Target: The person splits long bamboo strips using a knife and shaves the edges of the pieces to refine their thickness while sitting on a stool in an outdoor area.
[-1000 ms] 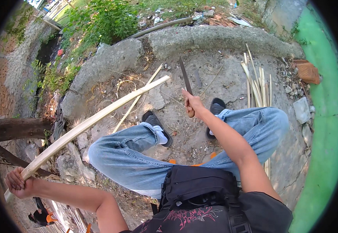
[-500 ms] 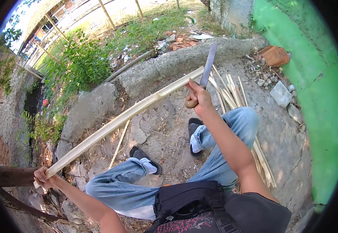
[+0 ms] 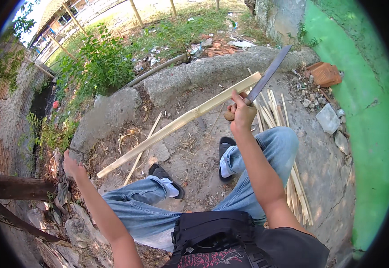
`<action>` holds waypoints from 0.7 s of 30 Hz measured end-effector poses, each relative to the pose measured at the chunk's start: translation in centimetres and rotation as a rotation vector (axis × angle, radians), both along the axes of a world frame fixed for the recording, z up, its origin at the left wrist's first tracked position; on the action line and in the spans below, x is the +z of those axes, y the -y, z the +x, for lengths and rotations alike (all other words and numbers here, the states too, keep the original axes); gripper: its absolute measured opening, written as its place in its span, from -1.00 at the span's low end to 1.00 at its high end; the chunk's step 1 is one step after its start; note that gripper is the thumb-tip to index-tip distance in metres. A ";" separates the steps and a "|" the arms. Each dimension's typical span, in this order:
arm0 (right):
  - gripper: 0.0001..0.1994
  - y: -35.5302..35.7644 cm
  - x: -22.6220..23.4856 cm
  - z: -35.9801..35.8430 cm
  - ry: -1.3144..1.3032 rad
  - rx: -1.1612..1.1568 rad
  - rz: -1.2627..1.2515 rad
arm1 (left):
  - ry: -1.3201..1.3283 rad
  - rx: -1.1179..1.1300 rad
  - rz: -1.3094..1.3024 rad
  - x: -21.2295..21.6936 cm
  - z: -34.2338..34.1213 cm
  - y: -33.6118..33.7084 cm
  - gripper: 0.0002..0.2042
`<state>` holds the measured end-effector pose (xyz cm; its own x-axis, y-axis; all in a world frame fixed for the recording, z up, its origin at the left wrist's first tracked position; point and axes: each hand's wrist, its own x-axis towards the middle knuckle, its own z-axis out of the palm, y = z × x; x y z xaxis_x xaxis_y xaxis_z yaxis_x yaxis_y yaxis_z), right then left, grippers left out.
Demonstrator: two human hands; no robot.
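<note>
My right hand (image 3: 243,114) is wrapped round the wooden handle of a machete (image 3: 271,73), whose long dark blade points up and to the right. The same hand, with its thumb, also holds a long pale split bamboo strip (image 3: 176,124) near its far end. That strip slopes down to the left, its near end hanging free above the ground. My left hand (image 3: 73,166) is apart from the strip's near end, off to its left, and holds nothing; its fingers show only in part. Beneath the strip lies a thinner bamboo sliver (image 3: 143,149).
Several thin bamboo strips (image 3: 298,192) lie by my right leg. A rough stone kerb (image 3: 212,67) runs in front, and a green wall (image 3: 369,134) rises at right. Near it are a broken clay piece (image 3: 324,74) and a pale stone block (image 3: 327,119). A dark wooden beam (image 3: 20,186) juts in at left.
My left hand has let go of the bamboo strip's near end and moved up and right. The strip and machete have shifted right, and the blade leans further right.
</note>
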<state>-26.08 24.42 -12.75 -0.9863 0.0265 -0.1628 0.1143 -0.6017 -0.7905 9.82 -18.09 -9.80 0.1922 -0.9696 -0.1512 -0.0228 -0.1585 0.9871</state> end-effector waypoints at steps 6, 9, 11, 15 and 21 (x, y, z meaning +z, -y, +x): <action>-0.76 2.5 1.6 3.8 -0.161 0.123 0.180 | 0.141 -0.660 -0.451 4.0 -10.2 -11.6 -0.64; -0.79 4.0 3.3 5.8 -0.274 0.201 0.213 | 0.185 -1.043 -0.514 4.8 -14.3 -17.3 -0.61; -0.76 4.5 4.4 6.7 -0.299 0.248 0.199 | 0.243 -1.154 -0.655 5.1 -16.8 -20.8 -0.57; -0.73 4.7 6.3 8.1 -0.329 0.316 0.231 | 0.239 -1.225 -0.831 3.3 -20.0 -23.0 -0.61; -0.79 4.6 7.9 9.1 -0.212 0.245 -0.051 | 0.074 -1.131 -0.594 3.6 -19.5 -20.4 -0.76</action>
